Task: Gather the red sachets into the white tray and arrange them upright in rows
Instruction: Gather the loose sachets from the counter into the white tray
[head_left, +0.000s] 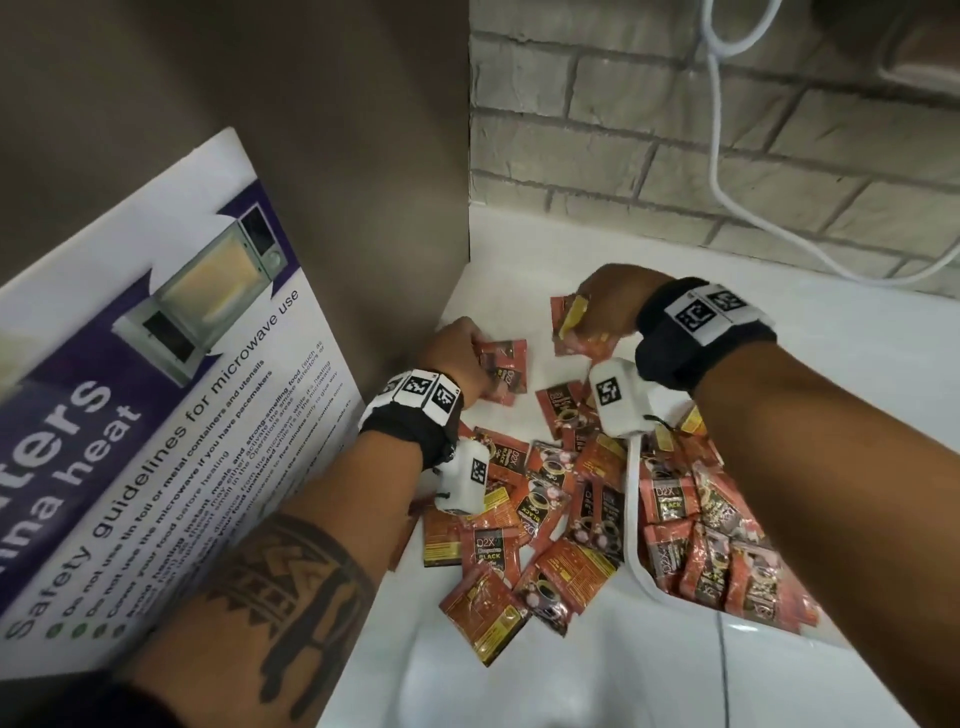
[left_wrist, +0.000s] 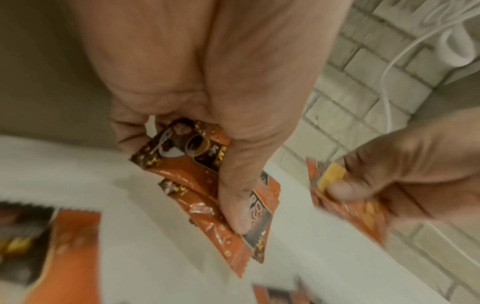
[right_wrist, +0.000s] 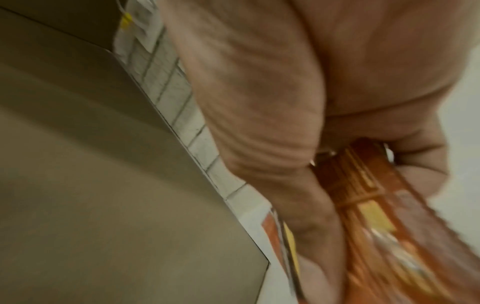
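left forearm (head_left: 270, 561) w/ dark tattoo lies closest, reaching fwd. left hand (head_left: 457, 358) pinches two red sachets (left_wrist: 207, 197), thumb on top. right hand (head_left: 608, 306) grips a small bunch of sachets (head_left: 574, 325) above the counter (head_left: 519, 686); right wrist view v. blurred. white tray (head_left: 636, 525) mostly hidden, only rim shows, holding jumbled sachets (head_left: 727, 530). loose ones (head_left: 519, 519) lie beside it.

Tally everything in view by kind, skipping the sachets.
Hands: 2 (left hand, right hand, each gripping red sachets)
Wrist cameras: 2
Microwave poster: 1
White cable: 1
White tray: 1
Total: 7
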